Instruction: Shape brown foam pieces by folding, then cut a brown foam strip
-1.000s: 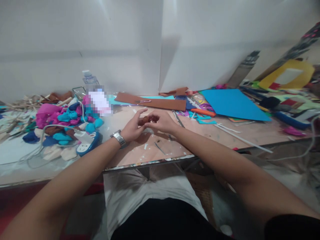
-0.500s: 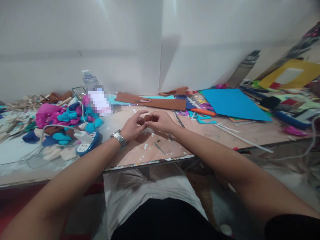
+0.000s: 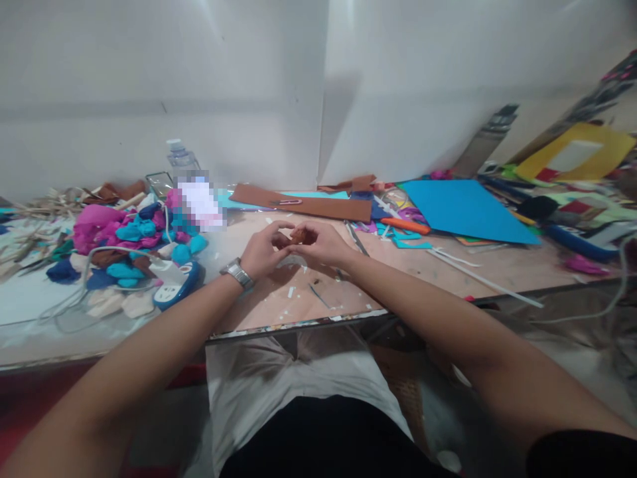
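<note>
Between my two hands, just above the worktable [image 3: 279, 312], is a small crumpled brown piece [image 3: 301, 236]; its material is hard to make out. My right hand [image 3: 327, 247] is closed around it from the right, with thumb and fingers bent over it. From the other side my left hand [image 3: 265, 249], with a metal watch [image 3: 237, 273] at the wrist, has its thumb and curled fingers at the piece's left edge. The fingers partly hide the piece. Behind the hands lies a long brown strip [image 3: 318, 207] with a small cutter [image 3: 288, 202] on it.
At left are pink and blue crumpled bundles [image 3: 99, 226], a blue-and-white power strip [image 3: 174, 285], a lit phone [image 3: 200, 202] and a clear bottle [image 3: 182, 159]. To the right lie an orange-handled tool [image 3: 408, 226], a blue sheet [image 3: 468, 209] and white strips [image 3: 492, 282].
The brown piece has turned between the fingers and shows a wider, more open shape now. My fingers have shifted slightly around it; the arms stay nearly in place.
</note>
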`<state>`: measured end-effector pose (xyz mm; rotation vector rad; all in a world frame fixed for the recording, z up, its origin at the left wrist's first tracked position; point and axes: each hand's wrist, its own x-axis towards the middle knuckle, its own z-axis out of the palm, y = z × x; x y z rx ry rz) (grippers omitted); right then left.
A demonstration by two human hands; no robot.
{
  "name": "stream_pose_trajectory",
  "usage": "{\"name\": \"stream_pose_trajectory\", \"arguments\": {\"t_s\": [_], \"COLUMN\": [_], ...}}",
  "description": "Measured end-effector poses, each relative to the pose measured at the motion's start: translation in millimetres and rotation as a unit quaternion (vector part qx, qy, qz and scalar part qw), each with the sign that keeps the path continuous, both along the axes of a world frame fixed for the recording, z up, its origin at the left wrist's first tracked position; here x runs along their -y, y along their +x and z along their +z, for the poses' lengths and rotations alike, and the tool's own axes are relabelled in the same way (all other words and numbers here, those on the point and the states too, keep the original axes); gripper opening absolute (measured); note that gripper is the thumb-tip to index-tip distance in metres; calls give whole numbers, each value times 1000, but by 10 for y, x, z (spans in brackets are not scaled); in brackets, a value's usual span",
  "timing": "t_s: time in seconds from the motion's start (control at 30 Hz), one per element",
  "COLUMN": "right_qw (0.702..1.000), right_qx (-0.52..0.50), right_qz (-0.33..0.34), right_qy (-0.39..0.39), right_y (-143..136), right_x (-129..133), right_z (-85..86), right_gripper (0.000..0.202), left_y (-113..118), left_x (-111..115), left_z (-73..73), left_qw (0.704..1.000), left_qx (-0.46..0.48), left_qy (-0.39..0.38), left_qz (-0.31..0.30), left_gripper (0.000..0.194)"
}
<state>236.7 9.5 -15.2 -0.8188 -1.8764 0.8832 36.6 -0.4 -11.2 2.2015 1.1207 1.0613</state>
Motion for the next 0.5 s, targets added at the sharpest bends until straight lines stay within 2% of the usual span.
{"name": "stream_pose_trajectory", "arguments": {"t_s": [0.1,0.37,0.5], "right_qw": [1000,999,1000], "right_qx": [-2,-42,-28], "right_qz": [-10,6,3], "right_qy": [4,-31,-1], "right_y": [-7,38,48], "right_x": [23,-14,-55], "right_z": [23,12,-26], "right_gripper": [26,30,31], "left_y": [3,9,-1], "left_x": [-4,-3,5], "left_z": [-3,-7,14], "left_qw": [1000,997,997], "left_qx": [2,70,60], "left_qy": [10,-6,8], "left_qz": [3,36,51], "left_gripper": [42,28,24]}}
